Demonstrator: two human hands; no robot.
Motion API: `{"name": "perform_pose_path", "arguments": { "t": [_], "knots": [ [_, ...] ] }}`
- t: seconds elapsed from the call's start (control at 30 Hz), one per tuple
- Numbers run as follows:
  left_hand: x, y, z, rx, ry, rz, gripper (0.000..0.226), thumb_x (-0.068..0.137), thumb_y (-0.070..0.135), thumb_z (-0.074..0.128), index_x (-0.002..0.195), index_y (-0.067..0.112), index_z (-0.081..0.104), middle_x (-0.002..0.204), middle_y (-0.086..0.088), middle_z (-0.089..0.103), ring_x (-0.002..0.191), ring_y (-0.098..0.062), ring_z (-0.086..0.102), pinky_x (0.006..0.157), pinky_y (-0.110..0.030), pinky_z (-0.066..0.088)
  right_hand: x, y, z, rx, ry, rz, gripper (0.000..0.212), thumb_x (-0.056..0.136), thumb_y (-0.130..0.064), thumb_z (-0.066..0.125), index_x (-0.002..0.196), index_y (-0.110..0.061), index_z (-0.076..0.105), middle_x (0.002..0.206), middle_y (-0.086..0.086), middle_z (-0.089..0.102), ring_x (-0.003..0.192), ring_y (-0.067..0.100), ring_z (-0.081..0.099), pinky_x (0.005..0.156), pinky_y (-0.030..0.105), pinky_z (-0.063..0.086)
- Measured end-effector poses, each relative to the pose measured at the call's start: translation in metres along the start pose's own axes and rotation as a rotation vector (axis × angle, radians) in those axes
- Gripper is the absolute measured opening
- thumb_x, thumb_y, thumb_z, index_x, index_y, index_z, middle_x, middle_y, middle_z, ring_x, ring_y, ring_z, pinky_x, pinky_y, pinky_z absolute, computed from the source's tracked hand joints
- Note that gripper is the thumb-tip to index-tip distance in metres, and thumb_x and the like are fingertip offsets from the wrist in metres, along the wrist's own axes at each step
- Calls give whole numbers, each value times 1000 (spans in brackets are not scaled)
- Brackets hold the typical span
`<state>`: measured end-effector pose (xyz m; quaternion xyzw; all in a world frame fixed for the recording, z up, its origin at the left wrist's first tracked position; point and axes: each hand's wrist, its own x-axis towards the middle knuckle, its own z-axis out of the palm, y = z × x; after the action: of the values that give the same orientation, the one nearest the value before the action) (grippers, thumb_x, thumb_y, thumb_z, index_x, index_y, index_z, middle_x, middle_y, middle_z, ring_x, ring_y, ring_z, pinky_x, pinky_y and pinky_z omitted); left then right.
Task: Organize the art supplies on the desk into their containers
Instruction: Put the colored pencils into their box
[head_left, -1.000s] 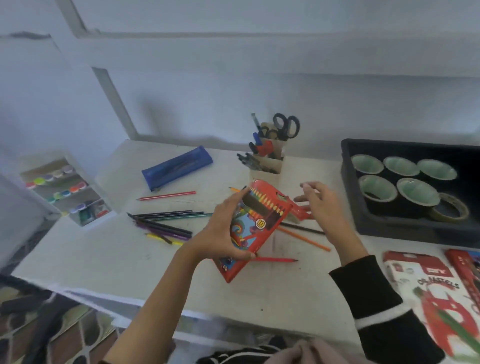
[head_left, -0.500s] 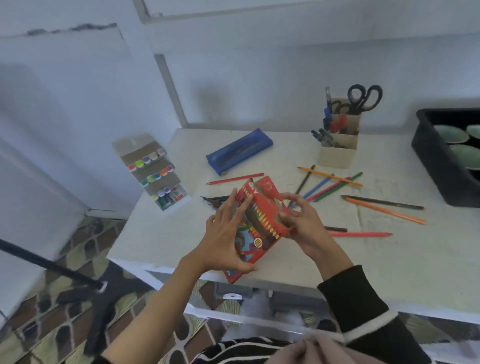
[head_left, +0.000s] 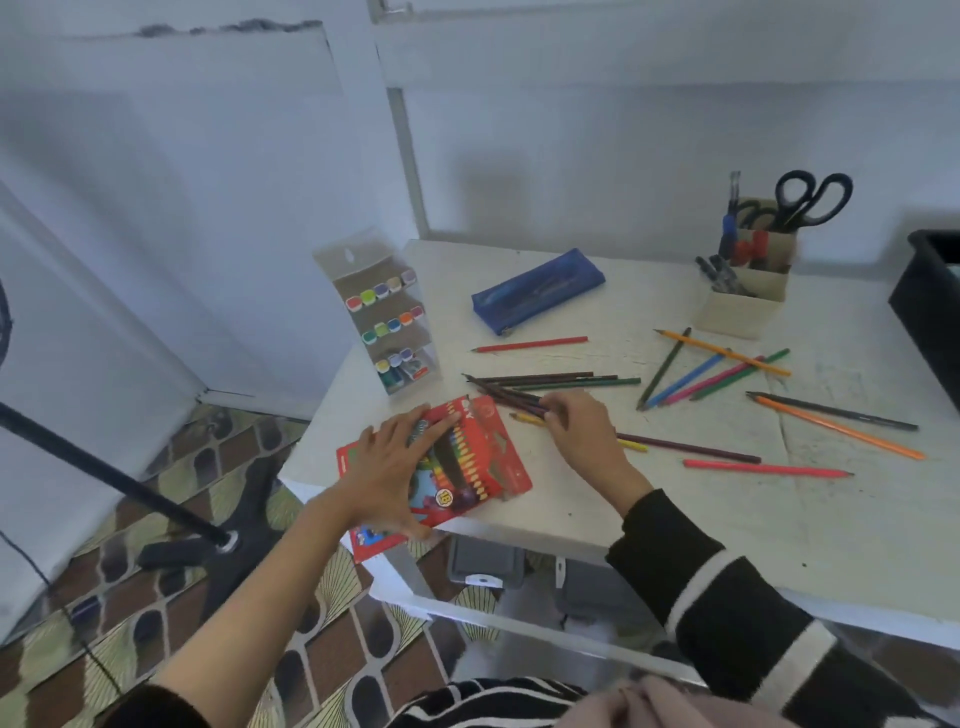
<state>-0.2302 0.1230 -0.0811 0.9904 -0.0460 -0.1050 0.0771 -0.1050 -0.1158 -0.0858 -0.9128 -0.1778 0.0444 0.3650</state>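
One red pencil box (head_left: 485, 460) lies at the frame's lower centre under the left hand (head_left: 387, 467), whose fingers are spread flat on it. The right hand (head_left: 584, 434) curls its fingers round a bundle of dark pencils (head_left: 545, 379). Five crossed pencils (head_left: 722, 353) lie right of centre.

Cool, flat light evenly covers the desk (head_left: 675, 519); faint shadows on the wall (head_left: 519, 171) at twelve o'clock; overall slightly blurred.
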Motion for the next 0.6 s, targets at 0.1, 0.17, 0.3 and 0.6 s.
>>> {"name": "perform_pose_path", "arguments": {
  "t": [0.1,0.17,0.3,0.6],
  "knots": [
    [-3,-12,-2,11,-59,-47,125,56,69,72,140,50,-18,156,3,-10,144,-27,0,115,-56,6,6,4,20,-288,-75,-175,37,92,-25,56,128,-19,50,118,4,47,109,18,47,82,32,50],
    [-2,-15,0,14,-88,-61,121,58,67,71,137,52,-18,156,3,-10,144,-27,-1,115,-56,4,3,10,25,-415,-27,-250,32,92,-20,54,124,-20,54,111,4,47,96,18,51,65,32,53],
    [6,-13,5,17,-115,-41,111,58,73,64,134,58,-16,157,3,-11,145,-27,-3,115,-56,0,3,23,19,-502,88,-297,24,85,-9,62,108,-15,65,96,8,54,73,21,56,45,31,50],
    [48,0,-4,33,-229,98,118,57,74,70,136,60,-16,155,9,-23,144,-24,-17,109,-62,-10,11,54,-19,-593,140,-358,13,76,-4,69,88,-8,68,87,8,59,61,20,58,41,28,49]
  ]
}}
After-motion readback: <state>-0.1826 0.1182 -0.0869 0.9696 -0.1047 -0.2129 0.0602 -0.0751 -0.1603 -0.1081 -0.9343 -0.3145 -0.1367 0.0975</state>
